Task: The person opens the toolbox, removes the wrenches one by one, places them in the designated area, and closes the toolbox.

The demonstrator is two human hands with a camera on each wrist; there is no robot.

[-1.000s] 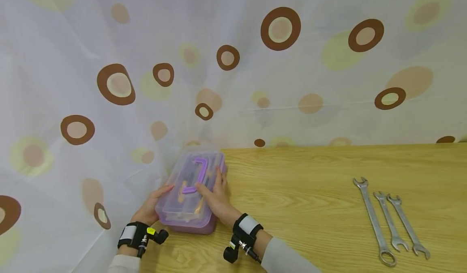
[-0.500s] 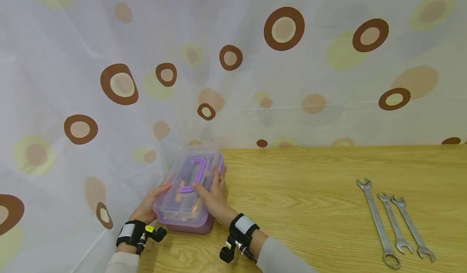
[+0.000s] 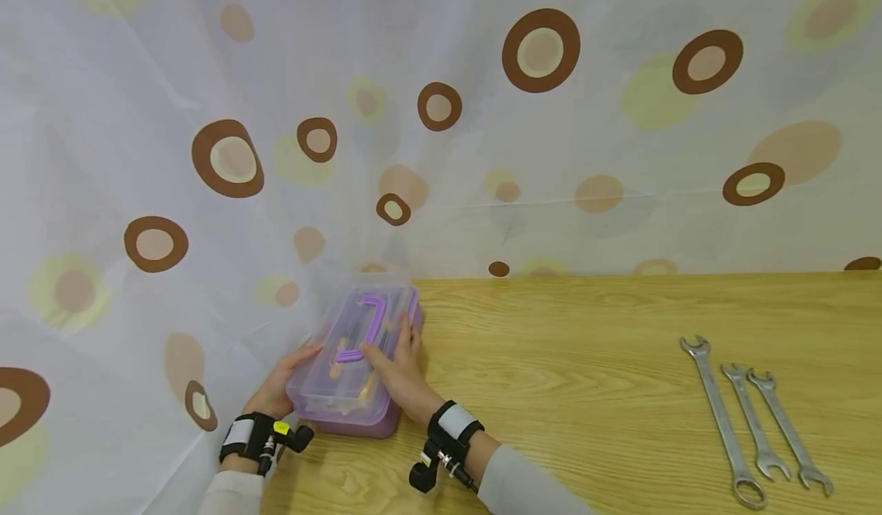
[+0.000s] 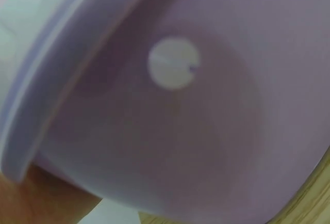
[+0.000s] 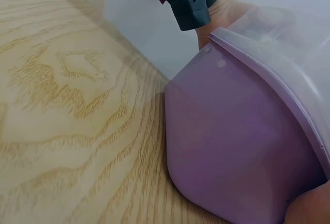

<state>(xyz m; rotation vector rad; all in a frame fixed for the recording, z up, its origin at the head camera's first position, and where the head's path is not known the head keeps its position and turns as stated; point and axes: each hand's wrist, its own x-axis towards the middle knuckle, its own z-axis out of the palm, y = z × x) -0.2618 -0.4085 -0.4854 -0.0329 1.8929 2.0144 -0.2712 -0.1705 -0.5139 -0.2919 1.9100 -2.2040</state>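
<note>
A purple storage box (image 3: pixel 347 385) with a clear lid stands on the table against the patterned sheet on the left. Through the lid show some orange and dark items, too blurred to name. My left hand (image 3: pixel 276 391) grips its left side, thumb on the lid edge. On the opposite side my right hand (image 3: pixel 403 377) holds it, thumb on the lid by the purple handle (image 3: pixel 375 324), fingers along the right wall. The left wrist view is filled by the box's purple end wall (image 4: pixel 206 131); in the right wrist view the base (image 5: pixel 232 126) touches the wood.
Several brown rings mark a white sheet (image 3: pixel 482 155) that hangs behind and to the left. Three metal wrenches lie at the right of the wooden table (image 3: pixel 551 392): a long combination wrench (image 3: pixel 720 419) and two shorter open-end wrenches, one left (image 3: pixel 756 423), one right (image 3: pixel 790 429).
The box and both hands have shifted slightly left, closer to the sheet. My grip looks the same. The head view has drifted a little, so the wrenches appear farther right.
</note>
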